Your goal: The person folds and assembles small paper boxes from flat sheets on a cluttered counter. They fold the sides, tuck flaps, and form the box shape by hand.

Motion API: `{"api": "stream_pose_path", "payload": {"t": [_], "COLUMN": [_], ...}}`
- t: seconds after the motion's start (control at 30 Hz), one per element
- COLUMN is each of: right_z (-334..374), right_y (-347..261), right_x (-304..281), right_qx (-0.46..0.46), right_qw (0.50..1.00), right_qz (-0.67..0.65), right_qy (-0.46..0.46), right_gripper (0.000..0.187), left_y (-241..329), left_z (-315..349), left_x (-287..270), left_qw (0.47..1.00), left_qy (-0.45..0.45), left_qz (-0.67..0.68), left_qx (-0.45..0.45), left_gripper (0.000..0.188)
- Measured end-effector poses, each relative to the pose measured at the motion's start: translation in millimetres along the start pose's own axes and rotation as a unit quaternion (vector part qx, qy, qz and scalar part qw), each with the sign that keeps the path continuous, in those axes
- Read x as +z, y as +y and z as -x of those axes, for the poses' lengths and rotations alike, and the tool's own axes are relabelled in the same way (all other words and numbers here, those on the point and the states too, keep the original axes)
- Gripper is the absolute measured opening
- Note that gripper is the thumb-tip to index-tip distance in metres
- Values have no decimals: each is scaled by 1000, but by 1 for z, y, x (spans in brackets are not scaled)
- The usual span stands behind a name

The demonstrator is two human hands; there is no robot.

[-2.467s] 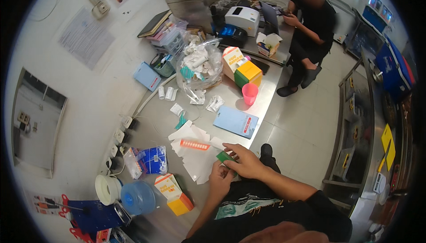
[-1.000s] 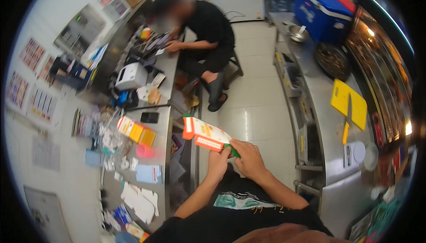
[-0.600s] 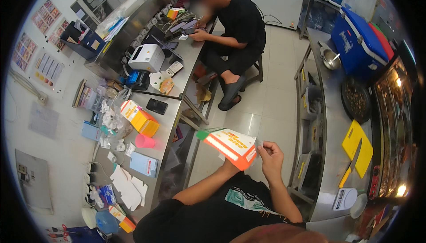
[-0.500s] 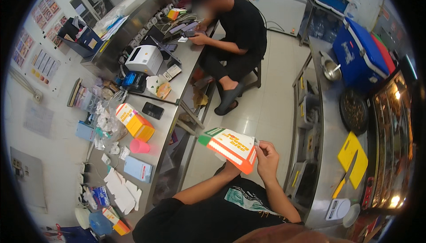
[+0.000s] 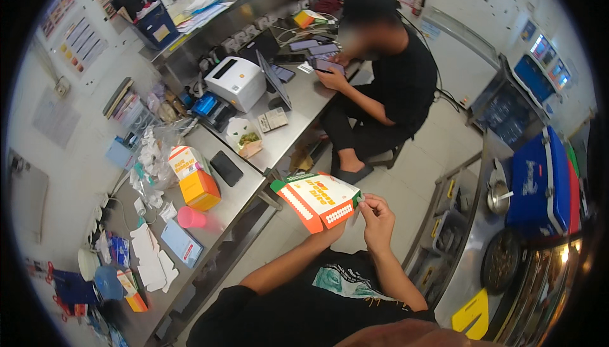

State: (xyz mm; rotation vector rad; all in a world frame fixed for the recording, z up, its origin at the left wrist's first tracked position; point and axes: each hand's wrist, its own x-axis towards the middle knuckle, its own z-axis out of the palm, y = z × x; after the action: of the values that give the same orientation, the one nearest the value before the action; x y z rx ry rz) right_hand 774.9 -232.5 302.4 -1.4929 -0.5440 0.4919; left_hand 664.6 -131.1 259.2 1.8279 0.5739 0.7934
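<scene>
A partly folded cardboard food box (image 5: pixel 317 196), white with orange and green edges, is held before my chest. My left hand (image 5: pixel 330 235) supports it from below, its fingers mostly hidden behind the card. On the box's right side, my right hand (image 5: pixel 378 221) pinches a small green corner flap between thumb and fingers. The box is tilted, with its printed white panel facing up and an orange side panel toward me.
A steel counter (image 5: pixel 219 229) on the left holds an orange-white box (image 5: pixel 198 185), a black phone (image 5: pixel 226 168), a pink cup (image 5: pixel 190 217) and a white printer (image 5: pixel 236 83). A seated person (image 5: pixel 406 71) holds a phone. A blue cooler (image 5: pixel 539 185) stands on the right counter.
My view has swung to the right, so the counter things sit differently in the picture. The box has tipped a little, showing more of its side panel. Both hands keep their hold.
</scene>
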Motion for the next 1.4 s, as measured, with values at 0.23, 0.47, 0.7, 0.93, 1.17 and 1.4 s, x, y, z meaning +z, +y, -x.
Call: {"api": "stream_pose_path", "payload": {"t": [0.23, 0.47, 0.7, 0.93, 1.17, 1.4], "right_z": [-72, -157, -215, -234, -247, -255], "right_y": [9, -5, -1, 26, 22, 19], "right_x": [-6, -48, -92, -123, -131, -142], "right_qx": [-58, -161, -232, -33, -87, -180], "right_qw": [990, 948, 901, 894, 880, 893], "right_qz": [10, 74, 85, -35, -11, 56], "right_qy": [-128, -263, -356, -446, -467, -408], "right_gripper": [10, 8, 9, 11, 12, 14], "left_y": [-21, 27, 13, -2, 49, 38], "left_z": [-34, -81, -100, -74, -101, -105], "left_x": [25, 80, 141, 180, 197, 200], "left_qw": [987, 930, 863, 880, 805, 872], "left_qy": [83, 225, 316, 343, 425, 332], "left_qz": [-132, 245, 357, 256, 375, 253], "left_qx": [-22, -158, -167, -204, -175, -253], "left_gripper": [30, 38, 50, 52, 50, 43]}}
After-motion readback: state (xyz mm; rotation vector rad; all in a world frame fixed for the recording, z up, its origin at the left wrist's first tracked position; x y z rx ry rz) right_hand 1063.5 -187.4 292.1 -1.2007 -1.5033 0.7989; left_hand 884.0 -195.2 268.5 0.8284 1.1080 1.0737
